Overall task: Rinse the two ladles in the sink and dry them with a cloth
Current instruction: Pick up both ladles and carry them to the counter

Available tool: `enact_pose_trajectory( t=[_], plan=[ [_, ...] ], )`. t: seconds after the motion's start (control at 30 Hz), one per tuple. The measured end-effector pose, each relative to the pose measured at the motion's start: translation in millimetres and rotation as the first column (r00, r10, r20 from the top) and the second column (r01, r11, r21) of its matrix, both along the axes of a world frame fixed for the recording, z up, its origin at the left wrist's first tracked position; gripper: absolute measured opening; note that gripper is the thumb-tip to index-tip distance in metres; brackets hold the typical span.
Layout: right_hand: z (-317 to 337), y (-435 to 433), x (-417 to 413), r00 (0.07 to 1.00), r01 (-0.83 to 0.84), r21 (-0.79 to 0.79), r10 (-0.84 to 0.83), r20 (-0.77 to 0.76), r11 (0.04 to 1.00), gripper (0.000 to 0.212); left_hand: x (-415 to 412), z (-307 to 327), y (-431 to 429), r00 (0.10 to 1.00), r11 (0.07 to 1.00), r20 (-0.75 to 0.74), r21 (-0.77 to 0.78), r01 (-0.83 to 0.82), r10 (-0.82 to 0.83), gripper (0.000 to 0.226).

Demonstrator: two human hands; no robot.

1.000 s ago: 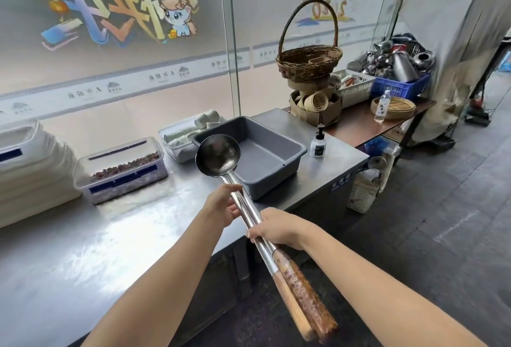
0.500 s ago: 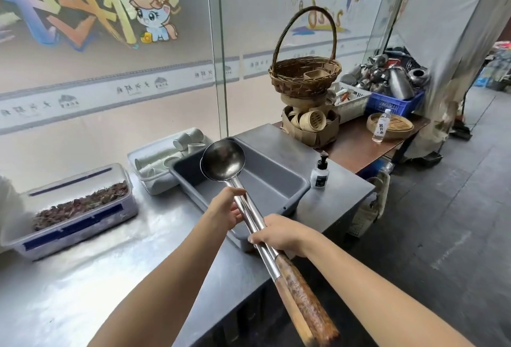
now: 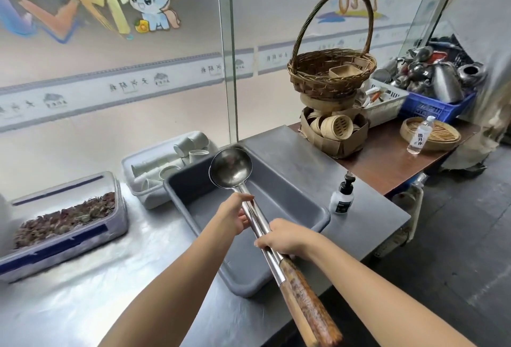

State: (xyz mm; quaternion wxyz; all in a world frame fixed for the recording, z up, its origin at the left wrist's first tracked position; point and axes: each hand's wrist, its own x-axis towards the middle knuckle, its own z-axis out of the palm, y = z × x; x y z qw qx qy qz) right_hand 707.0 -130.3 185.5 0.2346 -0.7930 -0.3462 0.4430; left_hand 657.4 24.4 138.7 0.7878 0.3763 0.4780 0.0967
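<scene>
Two long steel ladles [image 3: 231, 167] with wooden handles are stacked together, bowls nested, held out over a grey plastic tub [image 3: 309, 209]. My left hand [image 3: 235, 215] grips the steel shafts a little below the bowls. My right hand [image 3: 284, 237] grips the same shafts lower down, just above the wooden handles [image 3: 307, 302]. The bowls hover above the tub's far left corner. The lower ladle is mostly hidden under the upper one.
The tub sits on a steel counter [image 3: 110, 285]. A clear box of dried leaves [image 3: 63, 219] and a tray of white cups [image 3: 166, 164] lie to the left. A pump bottle [image 3: 342, 197] stands right of the tub. Baskets [image 3: 331, 75] and kettles crowd the brown table beyond.
The view has come closer to the counter and shifted right. Both hands have carried the ladles forward, so the bowls now hang over the grey tub.
</scene>
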Motion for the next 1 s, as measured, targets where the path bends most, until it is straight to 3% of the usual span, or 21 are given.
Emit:
enact_pose_trajectory(
  t=[0.13, 0.43, 0.73, 1.0],
  plan=[
    [-16.8, 23.0, 44.1, 0.996, -0.071, -0.007, 0.07, -0.059, 0.997, 0.008, 34.8, -17.0, 14.8, 0.995, 0.997, -0.06, 0.001, -0.075, 0.075, 0.026],
    [-53.1, 66.5, 126.4, 0.967, -0.212, -0.064, 0.2, -0.155, 0.975, 0.012, 89.8, -46.3, 38.6, 0.958, 0.975, -0.196, -0.036, -0.219, 0.208, 0.015],
    [-85.5, 102.0, 154.7, 0.94, -0.324, -0.125, 0.305, -0.151, 0.938, 0.021, 102.1, -84.7, 75.7, 0.936, 0.955, -0.259, -0.111, -0.275, 0.239, 0.017],
    [-109.0, 122.9, 152.5, 0.951, -0.3, -0.177, 0.28, -0.129, 0.937, 0.02, 106.9, -113.8, 102.0, 0.927, 0.955, -0.284, -0.095, -0.281, 0.244, 0.023]
  ],
)
